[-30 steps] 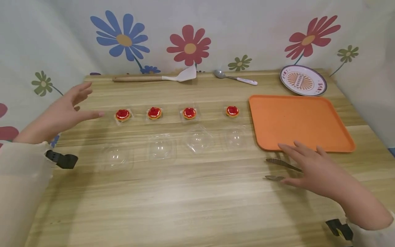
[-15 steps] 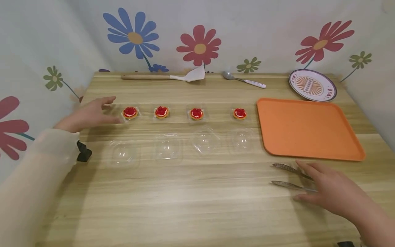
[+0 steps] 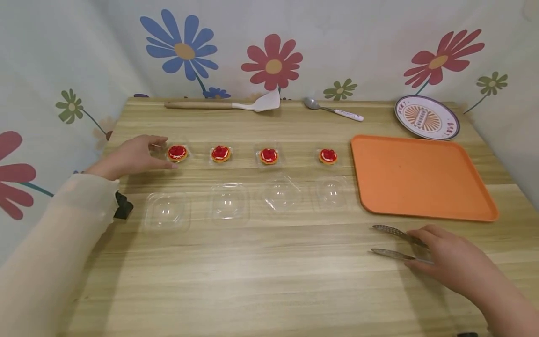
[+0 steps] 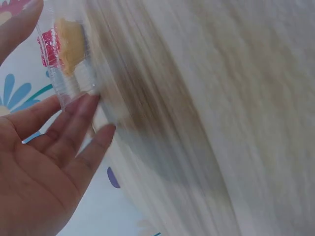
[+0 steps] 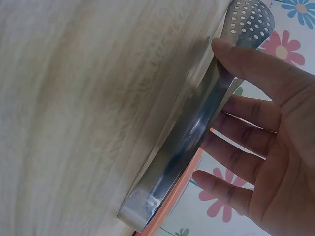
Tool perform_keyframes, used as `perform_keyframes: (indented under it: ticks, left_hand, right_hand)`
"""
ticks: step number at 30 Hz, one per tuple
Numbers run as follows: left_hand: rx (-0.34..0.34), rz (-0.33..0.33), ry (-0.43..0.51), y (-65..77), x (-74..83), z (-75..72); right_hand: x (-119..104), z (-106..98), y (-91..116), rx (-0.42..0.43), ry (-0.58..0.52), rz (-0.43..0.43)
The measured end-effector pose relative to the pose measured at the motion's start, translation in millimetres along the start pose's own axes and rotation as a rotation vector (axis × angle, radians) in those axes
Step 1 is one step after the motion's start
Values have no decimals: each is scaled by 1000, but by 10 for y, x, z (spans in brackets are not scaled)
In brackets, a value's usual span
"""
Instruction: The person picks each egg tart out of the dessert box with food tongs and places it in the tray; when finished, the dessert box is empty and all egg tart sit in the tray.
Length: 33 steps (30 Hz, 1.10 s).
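Note:
In the head view, my left hand (image 3: 134,157) is at the leftmost red-topped tart (image 3: 177,153), which sits in a clear plastic base. Its fingertips (image 4: 88,101) touch the edge of that clear plastic base (image 4: 81,78) in the left wrist view, with the thumb at the opposite side; whether the thumb touches is hard to tell. On the right, my right hand (image 3: 452,260) holds metal tongs (image 3: 391,254) lying on the table, thumb (image 5: 226,51) on one arm and fingers along the other. The tongs' arms are spread, with perforated tips.
More tarts (image 3: 221,153) in clear bases continue the row. In front of them lie several clear domed lids (image 3: 228,202). An orange tray (image 3: 421,178) is at right, a plate (image 3: 427,118) behind it. A spatula (image 3: 219,105) and spoon (image 3: 332,110) lie along the back edge.
My left hand has moved right and down to the leftmost tart's base. My right hand has moved down, away from the tray, and closed around the tongs. The head view has shifted slightly.

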<state>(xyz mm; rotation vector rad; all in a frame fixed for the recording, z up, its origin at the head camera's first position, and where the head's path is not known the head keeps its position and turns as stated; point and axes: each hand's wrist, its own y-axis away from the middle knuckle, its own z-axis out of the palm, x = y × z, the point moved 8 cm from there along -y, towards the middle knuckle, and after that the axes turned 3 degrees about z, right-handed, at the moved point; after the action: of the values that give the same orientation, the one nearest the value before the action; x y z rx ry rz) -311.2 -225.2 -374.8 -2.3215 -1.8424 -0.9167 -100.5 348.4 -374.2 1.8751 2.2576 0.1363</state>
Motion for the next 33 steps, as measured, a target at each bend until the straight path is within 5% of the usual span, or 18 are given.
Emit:
perform_keyframes:
  ticks: [19, 33]
  left_hand:
    - [-15, -7, 78, 10, 25, 39]
    - [-6, 12, 94, 28, 49, 31]
  right_hand:
    - [54, -206, -158, -40, -82, -1]
    - [-734, -962, -678, 157, -102, -181]
